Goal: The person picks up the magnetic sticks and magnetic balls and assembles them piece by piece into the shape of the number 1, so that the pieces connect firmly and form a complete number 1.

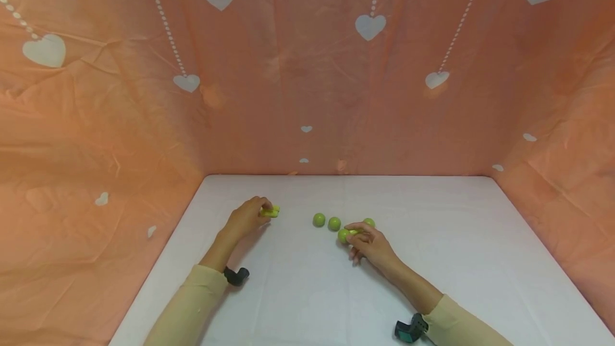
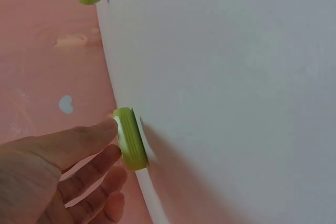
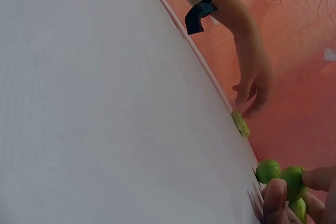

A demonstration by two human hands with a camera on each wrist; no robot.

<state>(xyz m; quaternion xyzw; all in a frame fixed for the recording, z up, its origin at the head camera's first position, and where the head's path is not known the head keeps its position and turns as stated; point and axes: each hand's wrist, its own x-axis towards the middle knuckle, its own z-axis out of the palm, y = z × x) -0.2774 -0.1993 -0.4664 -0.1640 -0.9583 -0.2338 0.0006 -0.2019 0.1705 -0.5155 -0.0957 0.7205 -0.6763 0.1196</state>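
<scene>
In the head view my left hand (image 1: 249, 215) pinches a short ribbed yellow-green piece (image 1: 270, 211) at the table's left side. The left wrist view shows this ribbed piece (image 2: 130, 139) at the thumb tip, close to the table surface. Farther right, my right hand (image 1: 375, 249) has its fingers curled around a second yellow-green piece (image 1: 355, 232), partly hidden by them. A glossy green ball (image 1: 343, 236) lies against its fingertips, and another ball (image 1: 369, 222) shows just behind the hand. The right wrist view has a green ball (image 3: 292, 183) between thumb and index finger; its exact contact is unclear.
Two more green balls, a left one (image 1: 319, 220) and a right one (image 1: 334, 223), rest between the hands. Under everything is a white tabletop (image 1: 298, 292). Orange cloth (image 1: 326, 95) with pale hearts stands behind it and at both sides.
</scene>
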